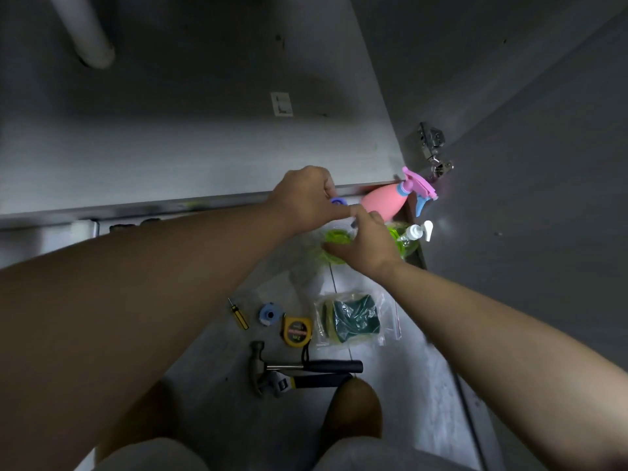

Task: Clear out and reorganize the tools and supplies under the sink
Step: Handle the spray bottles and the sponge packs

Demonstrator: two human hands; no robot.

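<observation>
Lying on the floor tiles, the yellow tape measure (296, 331) shows "2m" on its round red-and-black face; that is the only writing that can be read. A pale sticker (281, 103) on the cabinet floor (190, 141), far beyond the tape measure, is too blurred to read.

Just left of the tape measure sits a blue roll (270, 314), and left of that a small yellow-handled screwdriver (239, 316). Just right of it lies a clear bag of green sponges (353, 317). Nearer the person than the tape measure, a hammer (306, 365) and an adjustable wrench (299, 382) lie side by side, handles pointing right; a knee covers the wrench handle's end.

Beyond the tape measure, at the cabinet's front edge, a pink spray bottle (384, 198) leans tilted with its pink-and-blue trigger head toward the open door, where a metal hinge (431, 144) shows. A green soap bottle with a white pump (418, 231) lies just under it. A white pipe (85, 32) hangs far back to the left.

Both hands meet above the tape measure at that edge. The left hand (306, 195) is curled and pinches a small purple ring (338, 200), mostly hidden. The right hand (367, 246) bends its fingers round a green round thing in clear plastic (334, 236), its thumb touching the left hand.
</observation>
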